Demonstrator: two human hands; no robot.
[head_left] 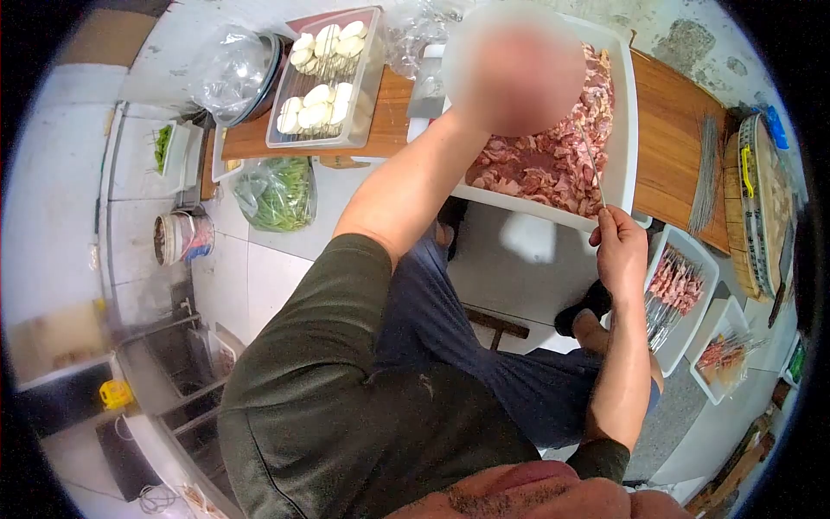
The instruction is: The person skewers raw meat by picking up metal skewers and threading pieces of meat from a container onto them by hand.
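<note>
My right hand (621,251) is closed, pinching the lower end of a thin metal skewer (595,170) at the near right edge of a large white tub (629,112). The skewer slants up over a heap of raw sliced meat (540,173) in the tub. My left hand (514,73) reaches over the far part of the tub. A blur covers it, so its fingers and anything in them are hidden.
Loose skewers (706,173) lie on the wooden table (670,130). Right of my leg, a white tray (705,268) holds skewered meat (677,285); a smaller tray (722,389) sits beyond. Left stand a clear bin (369,86) with skewered white slices and a bag of greens (281,195).
</note>
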